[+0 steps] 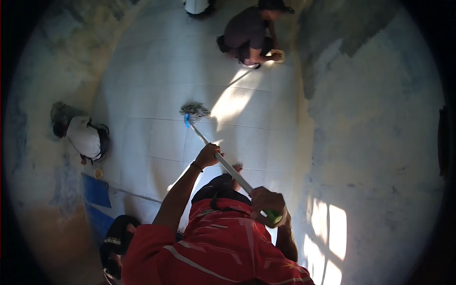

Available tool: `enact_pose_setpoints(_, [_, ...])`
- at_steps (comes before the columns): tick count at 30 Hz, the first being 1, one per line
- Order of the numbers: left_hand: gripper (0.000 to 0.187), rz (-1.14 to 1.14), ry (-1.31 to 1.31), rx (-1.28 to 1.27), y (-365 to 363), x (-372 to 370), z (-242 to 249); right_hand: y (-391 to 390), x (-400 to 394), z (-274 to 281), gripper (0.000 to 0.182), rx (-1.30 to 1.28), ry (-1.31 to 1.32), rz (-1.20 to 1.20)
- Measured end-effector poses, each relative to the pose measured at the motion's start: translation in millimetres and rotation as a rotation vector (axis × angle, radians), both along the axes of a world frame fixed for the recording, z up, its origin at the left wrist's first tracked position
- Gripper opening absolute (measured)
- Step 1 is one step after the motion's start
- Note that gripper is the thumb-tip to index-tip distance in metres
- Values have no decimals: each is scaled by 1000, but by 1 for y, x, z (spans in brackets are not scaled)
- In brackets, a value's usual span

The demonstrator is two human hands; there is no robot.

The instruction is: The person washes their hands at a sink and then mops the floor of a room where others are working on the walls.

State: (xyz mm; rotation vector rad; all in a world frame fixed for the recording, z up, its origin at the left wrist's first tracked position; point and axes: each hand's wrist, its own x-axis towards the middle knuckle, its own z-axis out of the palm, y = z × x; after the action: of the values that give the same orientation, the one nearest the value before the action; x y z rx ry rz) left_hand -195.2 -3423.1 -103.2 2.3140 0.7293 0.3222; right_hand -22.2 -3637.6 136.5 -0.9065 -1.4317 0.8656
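Both my hands grip a mop with a long pale handle [235, 173] that slants from my chest down toward the floor. My left hand [207, 155], with a dark band at the wrist, is wrapped round the middle of the handle. Higher up, near my chest, my right hand [268, 203] is closed round the upper end, where a green tip [272, 217] shows. The grey, stringy mop head [195, 111] lies on the tiled floor [164, 135] ahead of me, joined to the handle by a blue clamp [187, 119].
One person [249, 33] crouches ahead by the right wall [375, 123], holding a pale block. Another person [84, 137] crouches by the left wall. Someone in a dark cap [119, 240] is close at my left. Blue sheets [96, 190] lie at left; a further person [197, 7] is partly visible.
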Motion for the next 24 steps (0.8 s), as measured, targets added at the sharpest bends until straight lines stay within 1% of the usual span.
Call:
enact_pose_setpoints(1, [32, 35, -28, 56, -3, -10, -2, 7, -11, 13, 17, 4, -41, 46])
enact_pose_setpoints(3, [32, 59, 21, 18, -7, -26, 1, 9, -25, 19, 18, -39, -109, 203])
enact_pose_setpoints(5, [32, 115, 18, -6, -7, -33, 1, 21, -33, 23, 18, 16, -146, 249])
enact_pose_setpoints(7, [32, 202, -8, -74, -2, -37, 0, 35, -35, 23, 18, 38, -103, 235])
enact_pose_setpoints(9, [30, 286, -104, -80, 4, -34, 1, 47, -38, 24, 20, 42, -56, 201])
enact_pose_setpoints(10, [28, 309, -79, -109, 9, -32, 2, 54, -41, 25, 21, 43, -35, 179])
enact_pose_setpoints(11, [27, 325, -115, -81, 14, -29, 3, 62, -43, 25, 22, 46, -15, 157])
enact_pose_setpoints(13, [27, 281, -159, 20, 31, -25, -11, 80, -48, 26, 26, 78, 127, 6])
enact_pose_setpoints(14, [26, 327, -268, -14, 34, -23, 2, 93, -49, 29, 28, 101, 148, -43])
enact_pose_setpoints(15, [27, 331, -304, -80, 44, -22, -3, 104, -46, 36, 28, 69, 212, -49])
enact_pose_setpoints(16, [31, 315, -397, 24, 54, -19, -12, 116, -43, 33, 29, 115, 250, -87])
enact_pose_setpoints(17, [35, 336, -420, -265, 63, -19, -3, 131, -40, 34, 27, 148, 279, -147])
enact_pose_setpoints(18, [44, 239, -344, -113, 75, -25, 2, 149, -33, 33, 27, 232, 315, -143])
enact_pose_setpoints(19, [51, 202, -325, -108, 84, -32, 11, 169, -37, 39, 24, 291, 392, -239])
enact_pose_setpoints(20, [54, 164, -268, -120, 93, -43, 21, 184, -25, 40, 21, 249, 370, -241])
enact_pose_setpoints(21, [56, 130, -217, -127, 106, -55, 29, 203, -28, 48, 18, 294, 424, -321])
enact_pose_setpoints(23, [57, 57, -98, -161, 127, -87, 23, 244, -28, 59, 18, 365, 466, -306])
enact_pose_setpoints(24, [54, 44, -153, -138, 139, -106, 38, 266, -32, 66, 19, 365, 489, -331])
